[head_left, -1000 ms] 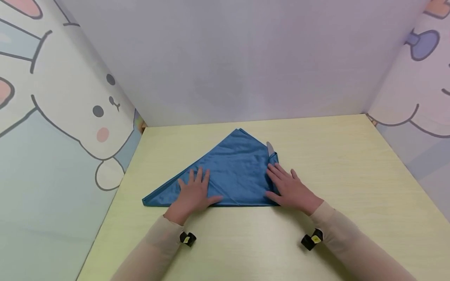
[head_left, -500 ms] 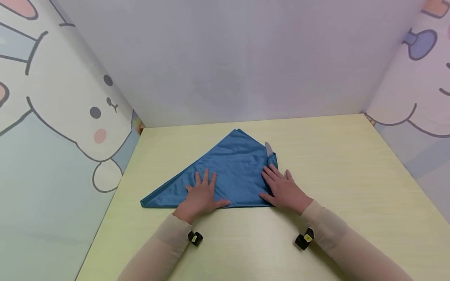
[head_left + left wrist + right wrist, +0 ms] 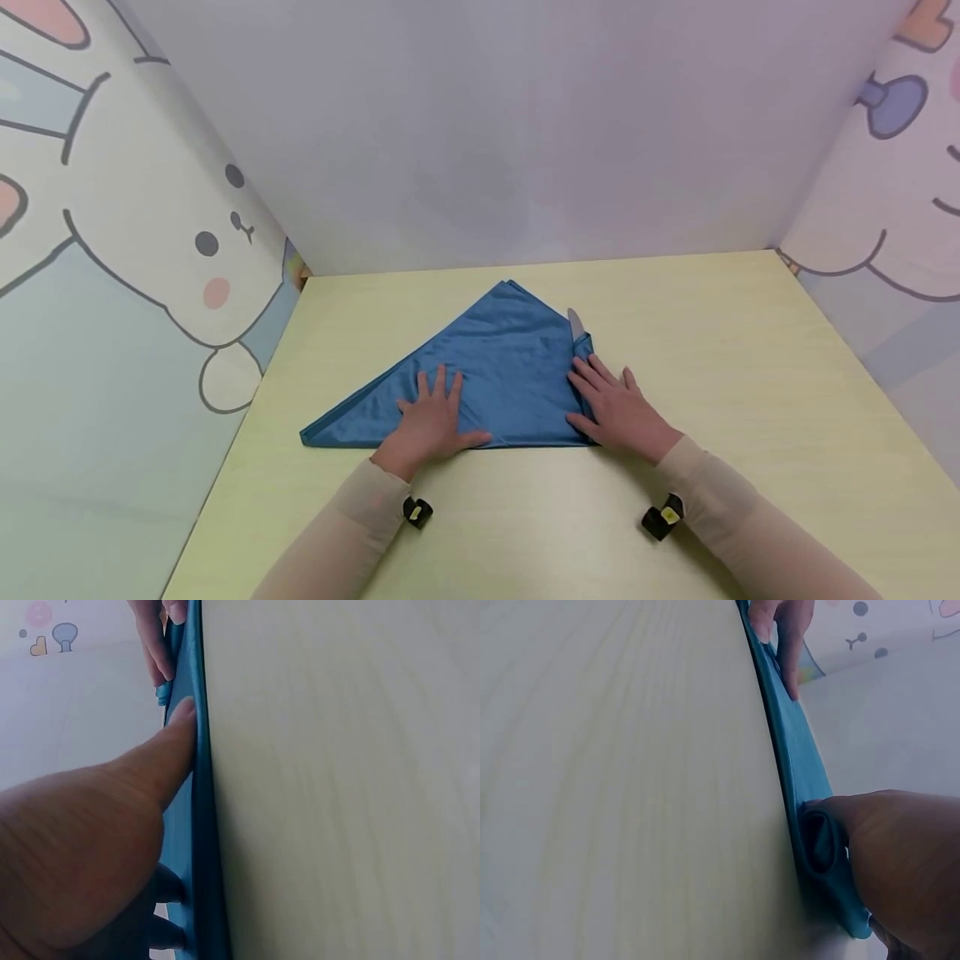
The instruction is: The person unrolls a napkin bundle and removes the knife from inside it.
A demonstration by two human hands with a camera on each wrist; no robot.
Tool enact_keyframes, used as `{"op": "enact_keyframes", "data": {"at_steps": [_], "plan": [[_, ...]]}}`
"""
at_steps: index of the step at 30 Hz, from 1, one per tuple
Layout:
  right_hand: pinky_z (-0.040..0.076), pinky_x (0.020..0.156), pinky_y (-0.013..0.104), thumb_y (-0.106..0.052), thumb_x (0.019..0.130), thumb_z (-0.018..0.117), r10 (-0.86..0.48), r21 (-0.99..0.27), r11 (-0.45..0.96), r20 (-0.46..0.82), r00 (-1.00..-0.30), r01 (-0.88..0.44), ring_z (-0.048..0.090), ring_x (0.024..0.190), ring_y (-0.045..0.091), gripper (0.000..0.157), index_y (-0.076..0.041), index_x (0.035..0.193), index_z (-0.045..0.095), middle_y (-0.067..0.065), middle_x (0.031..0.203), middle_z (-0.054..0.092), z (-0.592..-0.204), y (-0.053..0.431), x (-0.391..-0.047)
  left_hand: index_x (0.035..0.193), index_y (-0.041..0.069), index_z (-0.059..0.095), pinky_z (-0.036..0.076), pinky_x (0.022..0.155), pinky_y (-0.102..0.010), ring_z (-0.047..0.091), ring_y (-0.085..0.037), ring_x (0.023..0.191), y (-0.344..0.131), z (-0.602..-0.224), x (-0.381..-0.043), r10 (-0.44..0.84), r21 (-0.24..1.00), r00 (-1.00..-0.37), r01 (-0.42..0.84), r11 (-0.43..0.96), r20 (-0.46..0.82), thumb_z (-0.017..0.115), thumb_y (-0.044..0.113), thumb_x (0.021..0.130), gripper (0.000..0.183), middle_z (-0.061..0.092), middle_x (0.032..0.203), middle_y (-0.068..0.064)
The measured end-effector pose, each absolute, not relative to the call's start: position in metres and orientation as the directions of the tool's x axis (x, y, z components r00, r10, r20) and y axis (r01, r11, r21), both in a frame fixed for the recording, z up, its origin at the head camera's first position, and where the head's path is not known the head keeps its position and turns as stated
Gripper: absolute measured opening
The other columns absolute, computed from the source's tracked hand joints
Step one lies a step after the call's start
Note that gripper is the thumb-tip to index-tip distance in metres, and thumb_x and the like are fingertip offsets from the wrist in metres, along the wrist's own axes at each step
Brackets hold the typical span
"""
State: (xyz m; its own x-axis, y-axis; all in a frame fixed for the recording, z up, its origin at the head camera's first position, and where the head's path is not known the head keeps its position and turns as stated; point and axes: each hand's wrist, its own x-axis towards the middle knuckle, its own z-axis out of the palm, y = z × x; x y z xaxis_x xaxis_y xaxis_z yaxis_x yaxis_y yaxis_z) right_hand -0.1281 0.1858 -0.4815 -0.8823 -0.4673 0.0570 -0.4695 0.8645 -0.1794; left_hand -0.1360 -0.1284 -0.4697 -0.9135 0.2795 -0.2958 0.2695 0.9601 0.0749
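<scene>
Cloth [image 3: 498, 367], blue, folded into a triangle, flat mid-table [image 3: 750, 400]. Left hand [image 3: 431, 417] pressing near its front edge, fingers straight; right hand [image 3: 618, 408] flat, fingers straight, on its right corner beside knife [image 3: 575, 324].

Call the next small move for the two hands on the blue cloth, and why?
Probably the left hand sliding out toward the long left point of the blue cloth to fold it in. The right side already looks folded over, with the right hand flat on that fold and a knife tip poking out above it, while the left point still lies open on the table.
</scene>
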Motion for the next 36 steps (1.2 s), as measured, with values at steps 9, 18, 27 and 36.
{"op": "enact_keyframes", "data": {"at_steps": [9, 18, 27, 36], "plan": [[0.020, 0.102, 0.071, -0.045, 0.091, 0.062, -0.471, -0.151, 0.867, 0.059, -0.880, -0.475, 0.020, 0.143, 0.035, 0.069, -0.006, 0.145, 0.044, 0.013, 0.154, 0.032, -0.478, 0.192, -0.127, 0.156, 0.013, 0.013, 0.031, 0.087, -0.077, 0.005, -0.050, 0.141, -0.128, -0.469, -0.135, 0.274, 0.073, -0.913, 0.265, 0.962, -0.302, 0.047, 0.085, 0.074, 0.114, 0.003, 0.159, -0.019], [0.022, 0.101, 0.071, -0.040, 0.091, 0.063, -0.464, -0.155, 0.867, 0.093, -0.881, -0.473, 0.024, 0.142, 0.035, 0.066, -0.005, 0.144, 0.044, 0.014, 0.153, 0.034, -0.471, 0.197, -0.124, 0.156, 0.013, 0.012, 0.031, 0.086, -0.077, 0.006, -0.050, 0.141, -0.128, -0.470, -0.135, 0.272, 0.071, -0.915, 0.263, 0.962, -0.298, 0.046, 0.085, 0.074, 0.115, 0.003, 0.160, -0.019], [0.023, 0.101, 0.070, -0.036, 0.093, 0.063, -0.452, -0.189, 0.869, 0.074, -0.889, -0.457, 0.023, 0.142, 0.036, 0.065, -0.003, 0.145, 0.041, 0.015, 0.154, 0.031, -0.467, 0.205, -0.121, 0.156, 0.012, 0.012, 0.029, 0.086, -0.078, 0.006, -0.051, 0.141, -0.128, -0.473, -0.135, 0.277, 0.074, -0.918, 0.267, 0.961, -0.285, 0.045, 0.086, 0.074, 0.115, 0.003, 0.160, -0.019], [0.022, 0.103, 0.068, -0.026, 0.097, 0.053, -0.401, -0.282, 0.879, -0.005, -0.916, -0.384, 0.022, 0.142, 0.037, 0.060, -0.001, 0.148, 0.034, 0.017, 0.155, 0.026, -0.474, 0.223, -0.118, 0.156, 0.013, 0.012, 0.029, 0.087, -0.078, 0.005, -0.050, 0.141, -0.129, -0.473, -0.135, 0.279, 0.080, -0.918, 0.267, 0.960, -0.281, 0.046, 0.085, 0.074, 0.114, 0.004, 0.160, -0.018]]}}
